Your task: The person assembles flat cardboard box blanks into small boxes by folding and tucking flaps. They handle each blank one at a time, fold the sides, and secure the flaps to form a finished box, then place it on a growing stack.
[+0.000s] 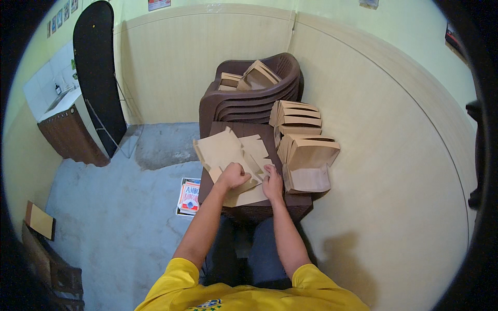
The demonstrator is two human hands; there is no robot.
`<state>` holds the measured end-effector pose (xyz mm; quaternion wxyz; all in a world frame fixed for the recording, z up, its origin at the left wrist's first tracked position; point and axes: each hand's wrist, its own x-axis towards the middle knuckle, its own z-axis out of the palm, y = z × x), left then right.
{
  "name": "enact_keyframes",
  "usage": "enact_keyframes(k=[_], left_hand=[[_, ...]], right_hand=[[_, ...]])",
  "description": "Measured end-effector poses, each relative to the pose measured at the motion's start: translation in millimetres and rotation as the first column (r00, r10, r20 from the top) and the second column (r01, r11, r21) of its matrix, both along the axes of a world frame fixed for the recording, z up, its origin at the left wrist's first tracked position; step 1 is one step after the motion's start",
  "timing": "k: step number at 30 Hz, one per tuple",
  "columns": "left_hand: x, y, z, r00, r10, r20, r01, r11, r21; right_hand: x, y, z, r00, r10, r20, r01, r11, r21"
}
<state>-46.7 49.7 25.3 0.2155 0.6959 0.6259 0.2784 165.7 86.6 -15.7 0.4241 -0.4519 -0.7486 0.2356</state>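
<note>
Flat brown cardboard box blanks [221, 147] with cut flaps lie overlapping on a dark brown woven-look table [220, 126] in front of me. My left hand [234, 176] is closed, its fingers curled at a folded edge near the middle of the top blank. At the right side of the same blank, my right hand [272, 183] pinches a flap, thumb and fingers close together. Part of the fold between the hands is hidden by my fingers. Beside my right hand stands a group of nested, part-folded cardboard boxes [306, 173], open side up.
Behind those, more nested cardboard boxes [298, 115] stand along the wall. Stacked brown plastic chairs [249, 98] hold further cardboard pieces [259, 76] on the top seat. A box of printed papers [189, 197] sits on the floor left of the table. A black ironing board [96, 72] leans far left.
</note>
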Motion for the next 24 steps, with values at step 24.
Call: enact_keyframes(k=[24], left_hand=[[79,-84,3,0.839,0.393,0.378,-0.458,0.883,0.1]], right_hand=[[-1,-6,11,0.946,0.081,-0.314,-0.22,0.87,-0.44]])
